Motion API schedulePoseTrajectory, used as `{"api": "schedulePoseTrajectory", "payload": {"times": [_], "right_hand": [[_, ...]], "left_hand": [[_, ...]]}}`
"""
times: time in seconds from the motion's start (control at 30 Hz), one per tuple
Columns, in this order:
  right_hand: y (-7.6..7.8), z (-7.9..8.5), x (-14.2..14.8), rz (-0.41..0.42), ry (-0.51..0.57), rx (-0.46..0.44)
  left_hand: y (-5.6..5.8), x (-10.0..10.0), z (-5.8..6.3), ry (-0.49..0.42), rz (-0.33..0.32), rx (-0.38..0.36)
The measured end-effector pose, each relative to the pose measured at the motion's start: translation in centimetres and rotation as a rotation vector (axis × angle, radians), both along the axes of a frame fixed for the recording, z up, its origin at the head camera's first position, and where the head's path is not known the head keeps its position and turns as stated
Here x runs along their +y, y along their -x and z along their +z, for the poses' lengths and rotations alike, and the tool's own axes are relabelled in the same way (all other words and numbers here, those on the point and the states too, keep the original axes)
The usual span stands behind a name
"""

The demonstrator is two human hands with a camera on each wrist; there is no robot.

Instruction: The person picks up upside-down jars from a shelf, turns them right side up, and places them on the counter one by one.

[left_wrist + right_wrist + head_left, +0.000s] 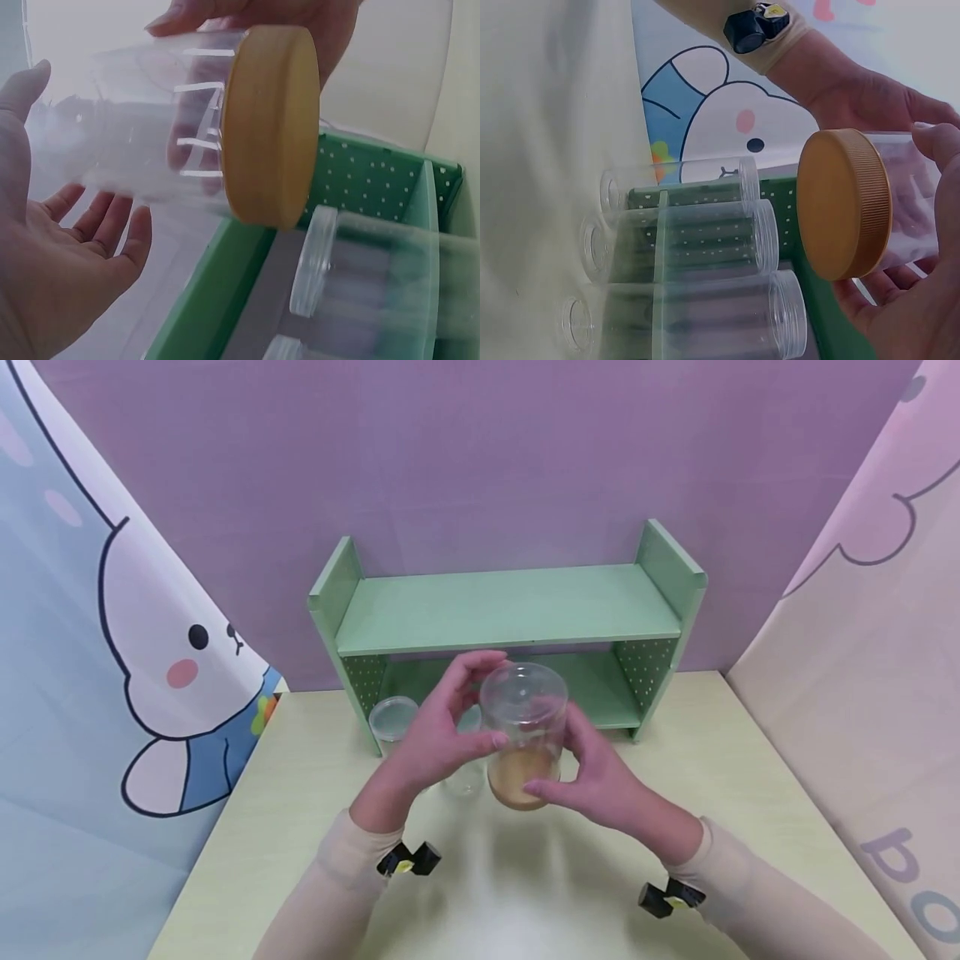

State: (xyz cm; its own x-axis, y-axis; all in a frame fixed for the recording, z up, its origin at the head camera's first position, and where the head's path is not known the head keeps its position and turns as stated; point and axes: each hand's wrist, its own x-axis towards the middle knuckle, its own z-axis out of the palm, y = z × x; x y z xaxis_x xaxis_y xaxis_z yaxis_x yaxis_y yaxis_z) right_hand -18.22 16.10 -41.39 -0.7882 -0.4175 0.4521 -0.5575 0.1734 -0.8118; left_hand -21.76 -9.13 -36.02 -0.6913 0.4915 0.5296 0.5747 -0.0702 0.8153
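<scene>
A clear plastic jar [523, 702] with an orange ribbed screw lid [844, 206] is held upside down above the table, lid at the bottom. My right hand [603, 777] grips its side, thumb near the lid and fingers behind. Beside the jar's upper left is my left hand [442, 735], thumb and fingers spread around the upturned base; in the left wrist view the fingers look loose, and firm contact cannot be told. Several clear lidless jars [705, 240] stand upright in a row; in the head view my left hand partly hides them.
A green two-tier shelf [510, 606] with dotted side panels stands at the back of the pale table [247, 860]. The standing jars are in front of its left part. A purple cloth [480, 460] hangs behind, and printed curtains [67, 693] flank both sides.
</scene>
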Motion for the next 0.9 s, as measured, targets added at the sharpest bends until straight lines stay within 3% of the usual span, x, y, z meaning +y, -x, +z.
{"api": "schedulePoseTrajectory", "payload": {"times": [0.2,0.43,0.63,0.77,0.9], "right_hand": [[-0.2,-0.1,-0.1,0.028,-0.005,0.018],[-0.4,0.5,0.6,0.001,-0.053,-0.005],[0.2,1.9,2.0,-0.042,-0.116,0.052],[1.0,2.9,3.1,-0.014,-0.124,0.085],[1.6,3.7,3.9,0.0,-0.149,0.139]], "left_hand": [[-0.6,0.5,0.1,-0.011,-0.065,-0.016],[-0.5,0.2,0.2,-0.007,-0.065,-0.008],[-0.1,-1.3,0.1,0.06,-0.002,0.023],[0.2,-2.3,-0.1,0.162,0.038,0.064],[0.2,-2.7,-0.6,0.207,0.045,0.055]]}}
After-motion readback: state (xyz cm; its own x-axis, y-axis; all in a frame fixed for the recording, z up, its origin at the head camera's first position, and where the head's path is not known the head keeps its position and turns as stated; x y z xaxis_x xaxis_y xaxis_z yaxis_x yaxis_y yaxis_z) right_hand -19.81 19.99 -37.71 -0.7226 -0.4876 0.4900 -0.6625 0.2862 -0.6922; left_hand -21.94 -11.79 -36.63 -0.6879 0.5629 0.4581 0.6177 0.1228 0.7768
